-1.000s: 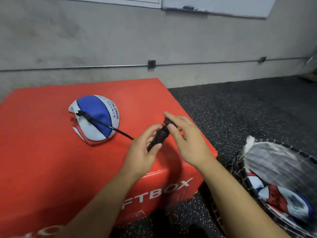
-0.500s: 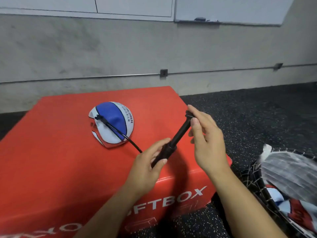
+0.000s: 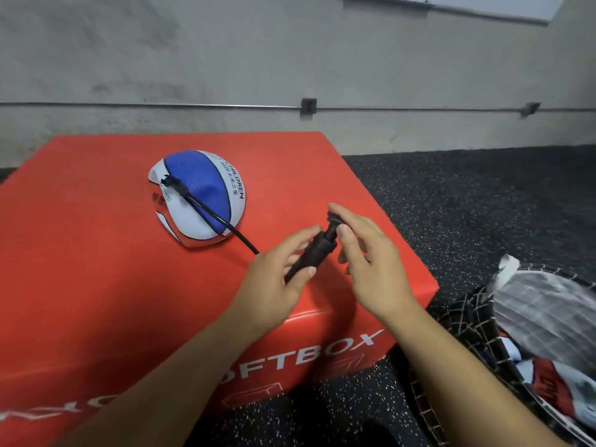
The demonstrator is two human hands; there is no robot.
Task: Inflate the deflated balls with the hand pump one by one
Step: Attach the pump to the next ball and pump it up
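Gripping the pump (image 3: 314,251) barrel, left hand (image 3: 275,282) angles upward; right hand (image 3: 367,262) pinches its handle.

Red box (image 3: 96,269), net bag (image 3: 467,321), wall pipe (image 3: 193,106).

The deflated ball (image 3: 198,196) reads "CHILDREN"; the red box (image 3: 96,285) front shows "FTBOX", its start hidden.

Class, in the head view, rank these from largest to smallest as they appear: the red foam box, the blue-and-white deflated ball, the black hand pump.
1. Red foam box
2. Blue-and-white deflated ball
3. Black hand pump, though hands partly hide it and it sits nearer the camera.
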